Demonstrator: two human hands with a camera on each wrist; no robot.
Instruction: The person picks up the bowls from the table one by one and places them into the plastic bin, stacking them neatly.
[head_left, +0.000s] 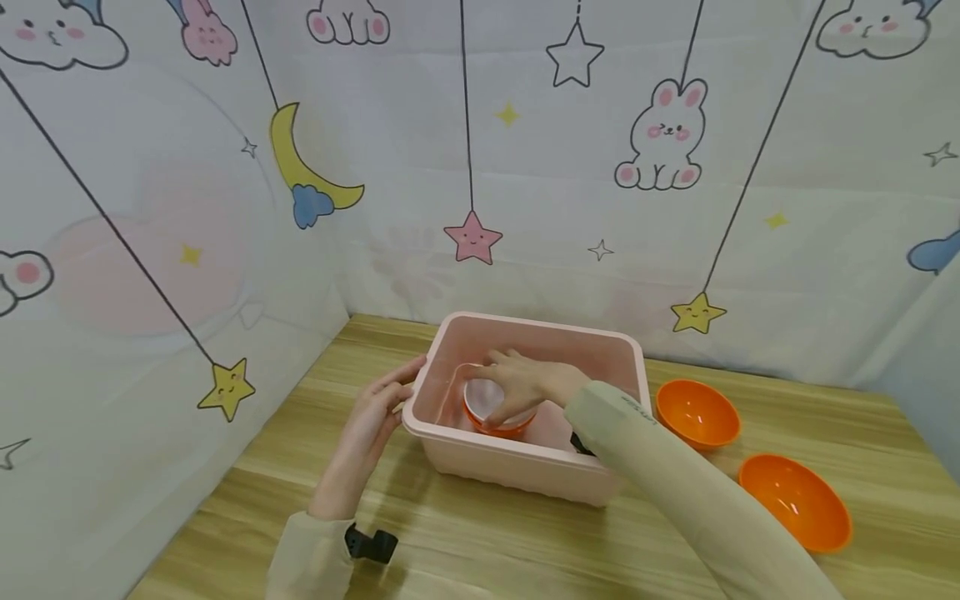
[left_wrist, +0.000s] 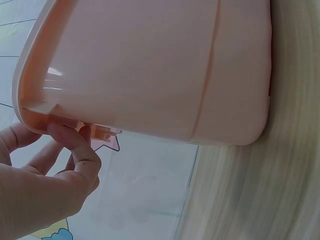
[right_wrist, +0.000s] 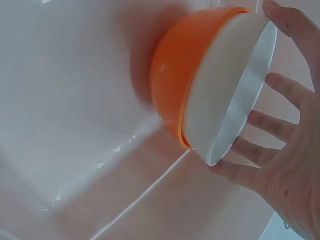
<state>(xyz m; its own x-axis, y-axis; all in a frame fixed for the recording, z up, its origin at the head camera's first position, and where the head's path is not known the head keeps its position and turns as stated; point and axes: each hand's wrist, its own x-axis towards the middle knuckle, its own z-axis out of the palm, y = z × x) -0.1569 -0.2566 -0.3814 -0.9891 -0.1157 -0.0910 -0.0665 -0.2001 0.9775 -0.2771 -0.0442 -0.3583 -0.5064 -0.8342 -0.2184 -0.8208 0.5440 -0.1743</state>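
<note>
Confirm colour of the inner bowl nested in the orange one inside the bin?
White bowl; clearest in the right wrist view, right hand at its rim.

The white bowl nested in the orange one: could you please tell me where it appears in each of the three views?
Head: white bowl at centre, inside the pink tub, under the right hand.
Left wrist: not in view; only the tub's outer wall and the left hand at its rim.
Right wrist: white bowl upper right, nested in the orange bowl, fingertips on its rim.
Shared landmark: the pink tub.

Right hand [right_wrist: 285,165] grips white bowl [right_wrist: 225,90] nested in orange bowl [right_wrist: 175,85] inside pink tub [right_wrist: 70,125]
</note>
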